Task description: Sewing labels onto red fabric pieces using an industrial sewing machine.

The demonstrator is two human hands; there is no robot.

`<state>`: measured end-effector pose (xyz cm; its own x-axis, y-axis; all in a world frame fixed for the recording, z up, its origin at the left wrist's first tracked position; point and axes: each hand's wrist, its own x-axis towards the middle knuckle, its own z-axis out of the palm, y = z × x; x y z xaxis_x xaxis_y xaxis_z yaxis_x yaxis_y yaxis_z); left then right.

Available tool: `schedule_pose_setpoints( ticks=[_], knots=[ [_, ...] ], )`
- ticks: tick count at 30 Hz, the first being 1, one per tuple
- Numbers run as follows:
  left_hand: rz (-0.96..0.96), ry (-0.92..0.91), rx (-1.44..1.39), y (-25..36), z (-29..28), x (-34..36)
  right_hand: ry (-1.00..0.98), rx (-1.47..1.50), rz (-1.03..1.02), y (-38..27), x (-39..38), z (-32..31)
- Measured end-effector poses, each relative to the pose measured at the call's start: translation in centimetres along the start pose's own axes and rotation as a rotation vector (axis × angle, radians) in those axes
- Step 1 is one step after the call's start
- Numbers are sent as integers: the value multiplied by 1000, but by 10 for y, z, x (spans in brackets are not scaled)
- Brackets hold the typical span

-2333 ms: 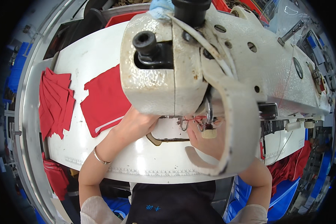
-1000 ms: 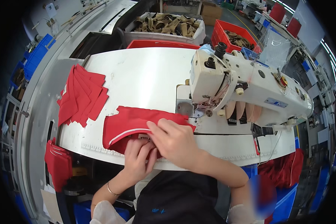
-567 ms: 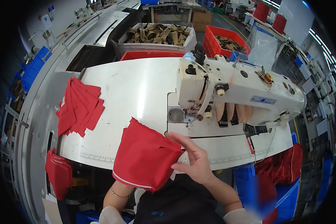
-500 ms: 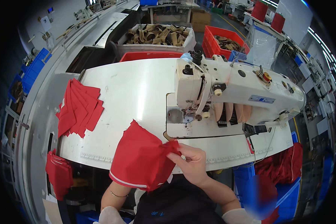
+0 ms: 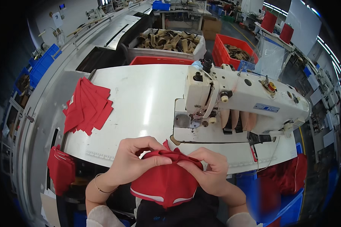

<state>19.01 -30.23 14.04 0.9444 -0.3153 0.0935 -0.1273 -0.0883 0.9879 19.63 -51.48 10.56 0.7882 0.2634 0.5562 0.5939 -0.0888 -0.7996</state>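
Between my hands is a red fabric piece (image 5: 165, 183) with a white strip along its lower edge, held up at the table's near edge. My left hand (image 5: 138, 157) pinches its gathered top from the left, thumb laid on the cloth. From the right, my right hand (image 5: 210, 170) pinches the same folded top edge. The fingertips behind the cloth are partly hidden. Beyond my hands stands a white sewing machine (image 5: 246, 94), its needle area apart from the fabric. A fanned stack of red fabric pieces (image 5: 89, 106) lies at the table's left.
Red scissors-like snips (image 5: 254, 153) lie near the right front of the white table (image 5: 140, 87). More red pieces (image 5: 60, 166) hang off the left edge. A blue bin (image 5: 291, 204) with red cloth stands at the right. Bins of brown parts (image 5: 170, 41) are behind.
My left hand has come out from under the red fabric and now pinches its top. My right hand has moved slightly right and the cloth is drawn nearer my body.
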Motion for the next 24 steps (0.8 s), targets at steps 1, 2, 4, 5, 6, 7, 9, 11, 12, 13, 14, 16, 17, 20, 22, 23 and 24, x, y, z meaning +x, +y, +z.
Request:
schedule_pose_setpoints(
  ticks=[1,2,4,5,6,7,9,11,12,13,14,16,17,20,22,23,24],
  knots=[
    [-8,72,-2,5,4,2,-59,81,79,0,-1,-4],
    [-5,70,-6,5,4,1,-117,163,159,0,-2,-7],
    [-96,37,48,4,2,-1,-103,175,158,-6,5,-10],
    [-96,36,46,5,3,-1,-89,194,157,-8,7,-11],
    [-79,30,54,7,3,-1,-89,193,157,-9,8,-13],
    [-61,25,61,8,4,-1,-89,126,115,-10,9,-14],
    [-30,25,56,9,5,-1,-91,60,70,-12,10,-17],
    [0,23,50,9,7,-1,-113,9,45,-14,11,-20],
    [19,36,60,10,7,-2,-113,8,44,-15,12,-21],
    [37,48,68,10,8,-3,-121,-8,39,-16,12,-22],
    [39,47,68,10,8,-3,-129,-25,35,-17,12,-22],
    [61,30,100,11,7,-5,-128,-21,41,-18,10,-22],
    [63,29,99,11,6,-6,-128,-15,47,-19,9,-22],
    [78,18,106,9,4,-8,-139,-16,50,-21,7,-21],
    [83,27,94,7,4,-11,-168,-30,28,-22,7,-22],
    [82,30,96,8,3,-13,-197,-43,3,-23,6,-21],
    [104,26,155,9,1,-16,-200,-37,3,-25,6,-20]
  ],
)
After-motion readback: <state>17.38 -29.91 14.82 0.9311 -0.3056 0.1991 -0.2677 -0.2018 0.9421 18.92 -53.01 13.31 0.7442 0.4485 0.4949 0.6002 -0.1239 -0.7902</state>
